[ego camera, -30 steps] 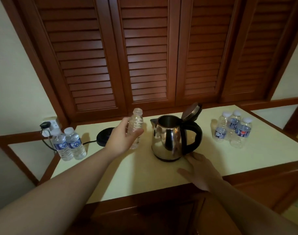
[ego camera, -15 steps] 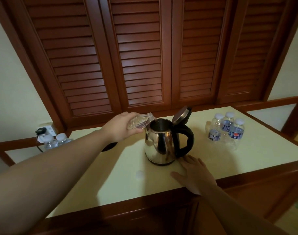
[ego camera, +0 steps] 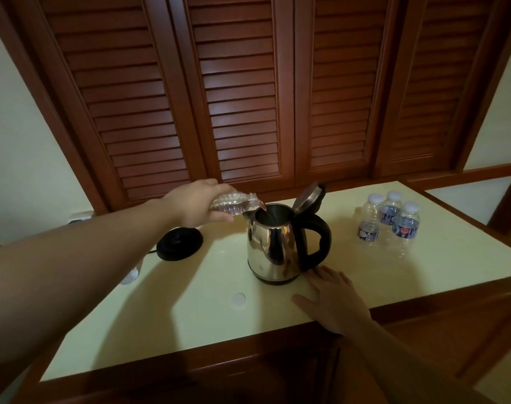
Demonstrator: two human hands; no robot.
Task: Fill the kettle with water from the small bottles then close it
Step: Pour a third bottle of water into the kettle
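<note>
A steel kettle (ego camera: 273, 246) with a black handle stands in the middle of the cream counter (ego camera: 190, 316), its lid (ego camera: 308, 197) tipped up and open. My left hand (ego camera: 197, 204) holds a small clear bottle (ego camera: 233, 203) tilted on its side, mouth over the kettle's opening, and water runs from it into the kettle. My right hand (ego camera: 334, 300) lies flat on the counter just in front of the kettle's base, fingers spread, holding nothing. Three capped small bottles (ego camera: 389, 220) with blue labels stand to the right of the kettle.
The kettle's black power base (ego camera: 180, 243) sits left of the kettle, its cord leading to a wall socket (ego camera: 81, 217). A white bottle cap (ego camera: 238, 299) lies on the counter in front. Brown louvred doors (ego camera: 248, 97) rise behind. A bottle (ego camera: 130, 277) shows partly under my left arm.
My left hand lifted the upright bottle, tipped it over the kettle's opening, and water now flows out. The view shifted left, hiding the left bottles behind my arm. My right hand stayed put.
</note>
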